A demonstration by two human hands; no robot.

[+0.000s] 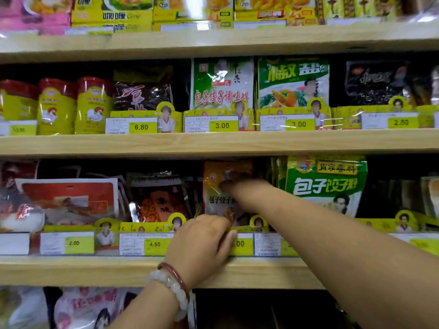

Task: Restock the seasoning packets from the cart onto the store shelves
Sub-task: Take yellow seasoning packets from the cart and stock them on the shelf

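Orange packet (226,186) looked light, floppy, slippery; best pinched at edges. Left hand (202,241) gripped its bottom; right hand (234,185) blurred, grip unclear.

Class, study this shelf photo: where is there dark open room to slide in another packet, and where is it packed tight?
Dark gaps show between the black packet and the white-green packet, and right of the green dumpling-seasoning packet. The slot of the orange packet, where the left hand and right hand work, is crowded.
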